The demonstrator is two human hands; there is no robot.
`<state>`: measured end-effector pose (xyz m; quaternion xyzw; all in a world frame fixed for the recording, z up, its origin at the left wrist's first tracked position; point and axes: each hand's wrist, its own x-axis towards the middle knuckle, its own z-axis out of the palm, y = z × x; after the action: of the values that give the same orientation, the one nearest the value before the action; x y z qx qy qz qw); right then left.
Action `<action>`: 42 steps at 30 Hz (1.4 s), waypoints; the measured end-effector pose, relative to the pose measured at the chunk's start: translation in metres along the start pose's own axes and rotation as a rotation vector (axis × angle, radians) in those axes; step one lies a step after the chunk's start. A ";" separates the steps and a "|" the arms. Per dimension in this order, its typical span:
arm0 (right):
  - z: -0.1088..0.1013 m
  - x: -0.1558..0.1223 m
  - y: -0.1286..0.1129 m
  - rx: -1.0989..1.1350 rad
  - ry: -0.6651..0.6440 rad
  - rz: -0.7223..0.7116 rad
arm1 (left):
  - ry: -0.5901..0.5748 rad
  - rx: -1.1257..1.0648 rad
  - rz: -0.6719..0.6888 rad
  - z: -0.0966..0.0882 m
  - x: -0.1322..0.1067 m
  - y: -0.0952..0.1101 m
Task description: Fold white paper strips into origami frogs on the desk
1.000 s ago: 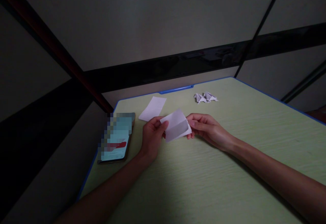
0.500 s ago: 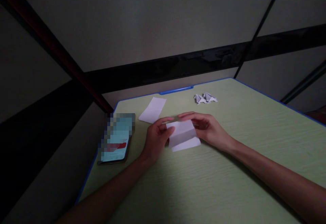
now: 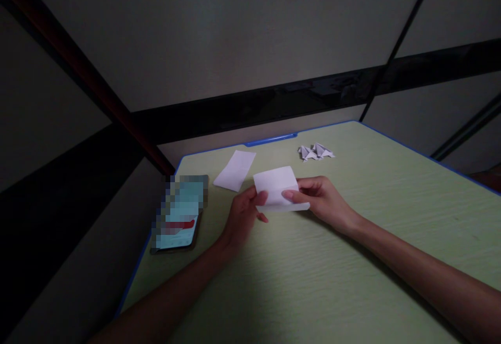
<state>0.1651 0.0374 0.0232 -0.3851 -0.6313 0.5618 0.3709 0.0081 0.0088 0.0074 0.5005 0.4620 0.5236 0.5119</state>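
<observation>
A: What is nearest?

B: The person's two forearms, reaching in over the bench [image 3: 352, 286]. The left hand [image 3: 241, 216] pinches a piece of white paper [image 3: 274, 181] near its lower left corner, with one fingertip showing below the edge. The right hand [image 3: 324, 199] grips the other side, its thumb laid flat across the near face and its fingers mostly hidden behind.

A: And how does the paper look?

B: Plain, pale and roughly four-sided, brightest across its upper part. Toward the bottom it bends, and a narrow strip juts out along the lower edge, running past the main panel on the right. The paper is held between the two hands, over the middle of the bench; how many layers it has cannot be told.

A: Is anything kept inside something else?

B: Left of the left hand a phone [image 3: 179, 233] lies on the bench, its lit screen partly blurred into blocks. A brownish rim, apparently a case, surrounds part of it.

A: Farther off?

B: A loose white sheet [image 3: 236, 169] lies just beyond the left hand. Farther back, to the right, two small folded paper figures [image 3: 323, 150] with pointed parts sit side by side. A blue strip [image 3: 272, 139] marks the bench's far edge, and behind it stands a grey wall [image 3: 254, 36] crossed by a glossy black band [image 3: 266, 105].
</observation>
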 end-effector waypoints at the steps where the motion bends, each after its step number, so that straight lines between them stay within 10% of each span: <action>1: 0.000 0.000 0.000 0.010 0.006 0.006 | -0.029 0.014 -0.025 0.001 -0.001 0.001; 24: -0.003 0.004 0.008 0.121 0.245 0.018 | -0.173 0.186 -0.049 0.006 -0.005 0.002; 35: 0.002 0.002 0.008 0.197 -0.003 0.120 | 0.099 0.260 0.104 0.001 -0.003 -0.003; 42: 0.003 0.003 0.012 0.185 0.032 0.121 | 0.058 0.440 0.315 0.004 -0.012 0.004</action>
<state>0.1619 0.0397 0.0108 -0.3955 -0.5462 0.6328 0.3806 0.0117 -0.0037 0.0108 0.6502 0.4954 0.4979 0.2897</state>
